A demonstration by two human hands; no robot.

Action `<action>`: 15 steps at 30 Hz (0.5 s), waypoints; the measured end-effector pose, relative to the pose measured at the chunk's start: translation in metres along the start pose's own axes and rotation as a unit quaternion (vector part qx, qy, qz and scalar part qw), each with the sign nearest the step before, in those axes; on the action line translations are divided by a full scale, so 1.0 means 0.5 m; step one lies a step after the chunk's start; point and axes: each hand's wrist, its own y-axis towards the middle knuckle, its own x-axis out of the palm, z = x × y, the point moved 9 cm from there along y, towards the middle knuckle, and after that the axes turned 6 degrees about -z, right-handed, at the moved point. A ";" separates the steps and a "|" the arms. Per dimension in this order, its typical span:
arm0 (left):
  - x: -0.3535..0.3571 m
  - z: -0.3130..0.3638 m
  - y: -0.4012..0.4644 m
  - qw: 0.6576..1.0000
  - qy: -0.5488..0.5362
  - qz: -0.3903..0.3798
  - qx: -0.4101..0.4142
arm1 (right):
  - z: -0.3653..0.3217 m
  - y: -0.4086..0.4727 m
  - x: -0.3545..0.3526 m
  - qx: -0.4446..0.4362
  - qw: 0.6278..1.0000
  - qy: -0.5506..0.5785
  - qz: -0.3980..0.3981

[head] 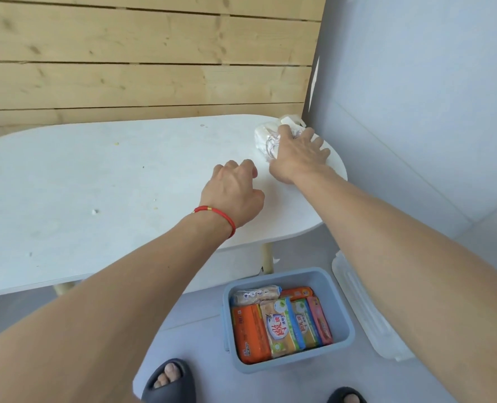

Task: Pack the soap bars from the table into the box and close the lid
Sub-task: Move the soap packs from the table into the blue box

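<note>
Right hand (298, 152) at upper right of frame, fingers spread over white wrapped soap bars (266, 138) at tabletop (96, 184) edge. Left hand (235, 193) loosely curled, empty. Box (288, 318) at lower centre, nearly full. Risk: slick wrap slips, bundle drops off the edge.

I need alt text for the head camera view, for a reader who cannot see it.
A person's right hand reaches onto white wrapped packs at the far right end of a white table, while the left hand hovers loosely curled nearby. On the floor below stands an open grey box holding soap bars, its clear lid beside it.
</note>
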 end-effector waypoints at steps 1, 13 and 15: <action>0.002 0.008 -0.003 1.000 -0.006 -0.002 0.001 | 0.009 -0.013 -0.001 -0.008 1.000 0.012 -0.003; 0.033 0.153 -0.141 0.992 -0.116 -0.020 0.048 | 0.153 -0.309 -0.019 -0.098 0.988 0.108 0.052; 0.046 0.175 -0.180 0.987 -0.136 -0.011 0.086 | 0.185 -0.359 -0.013 -0.120 0.983 0.119 0.079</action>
